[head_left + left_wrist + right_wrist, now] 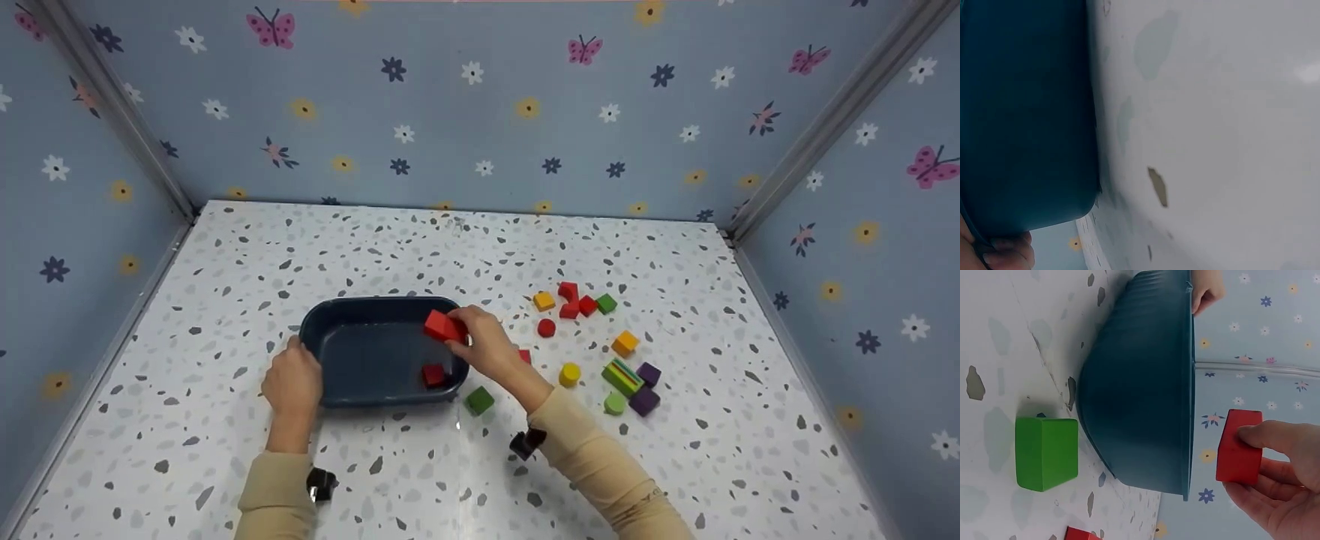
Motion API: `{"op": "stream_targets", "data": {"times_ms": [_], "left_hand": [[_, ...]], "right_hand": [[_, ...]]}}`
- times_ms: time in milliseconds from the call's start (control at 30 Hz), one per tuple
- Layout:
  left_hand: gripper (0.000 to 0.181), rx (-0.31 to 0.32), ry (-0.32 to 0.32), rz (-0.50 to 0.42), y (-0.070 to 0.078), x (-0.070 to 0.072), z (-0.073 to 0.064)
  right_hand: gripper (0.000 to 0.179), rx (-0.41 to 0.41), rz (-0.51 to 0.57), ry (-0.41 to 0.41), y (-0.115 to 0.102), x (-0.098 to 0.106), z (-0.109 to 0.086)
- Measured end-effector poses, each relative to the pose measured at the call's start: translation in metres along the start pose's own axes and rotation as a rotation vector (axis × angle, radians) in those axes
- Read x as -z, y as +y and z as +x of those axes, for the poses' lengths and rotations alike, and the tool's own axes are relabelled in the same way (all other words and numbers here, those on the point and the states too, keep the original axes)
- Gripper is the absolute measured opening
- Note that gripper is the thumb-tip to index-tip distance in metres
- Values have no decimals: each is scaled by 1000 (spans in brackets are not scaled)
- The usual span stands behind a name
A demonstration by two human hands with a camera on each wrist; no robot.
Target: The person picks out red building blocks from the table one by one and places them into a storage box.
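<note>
One dark blue basin (364, 360) is noted on the speckled table (405, 480). One red block (433, 375) is seen inside it, on the basin's floor near the right end. The rim at the basin's left end is gripped by the left hand (293, 381). A second red block (442, 326) is pinched between thumb and fingers of the right hand (487, 345) and is held above the basin's right end. A green block (479, 401) is found on the table just outside the near right corner; farther right, a yellow cylinder (570, 374) and two purple blocks (645, 401) are observed.

The basin's contents are shown by the head view alone. By the right wrist view, the held block is shown apart from the rim. In the left wrist view, fingers (1012, 256) are seen at the rim, beside the basin's outer wall.
</note>
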State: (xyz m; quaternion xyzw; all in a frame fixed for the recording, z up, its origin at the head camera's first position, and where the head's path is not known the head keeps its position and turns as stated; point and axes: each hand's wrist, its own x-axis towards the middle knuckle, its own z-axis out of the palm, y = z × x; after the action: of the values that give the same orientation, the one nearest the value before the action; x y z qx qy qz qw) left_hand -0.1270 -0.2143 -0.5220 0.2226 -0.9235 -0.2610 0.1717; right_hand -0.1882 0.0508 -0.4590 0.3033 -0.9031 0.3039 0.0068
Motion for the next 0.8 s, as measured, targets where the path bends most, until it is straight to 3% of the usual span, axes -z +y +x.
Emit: {"op": "stream_targets", "data": {"times_ms": [367, 800], "left_hand": [[23, 1, 26, 6, 0, -1, -1], [24, -21, 31, 1, -2, -2, 0]], "right_hand": [[35, -36, -75, -55, 5, -19, 10], [32, -5, -216, -49, 4, -34, 19]]}}
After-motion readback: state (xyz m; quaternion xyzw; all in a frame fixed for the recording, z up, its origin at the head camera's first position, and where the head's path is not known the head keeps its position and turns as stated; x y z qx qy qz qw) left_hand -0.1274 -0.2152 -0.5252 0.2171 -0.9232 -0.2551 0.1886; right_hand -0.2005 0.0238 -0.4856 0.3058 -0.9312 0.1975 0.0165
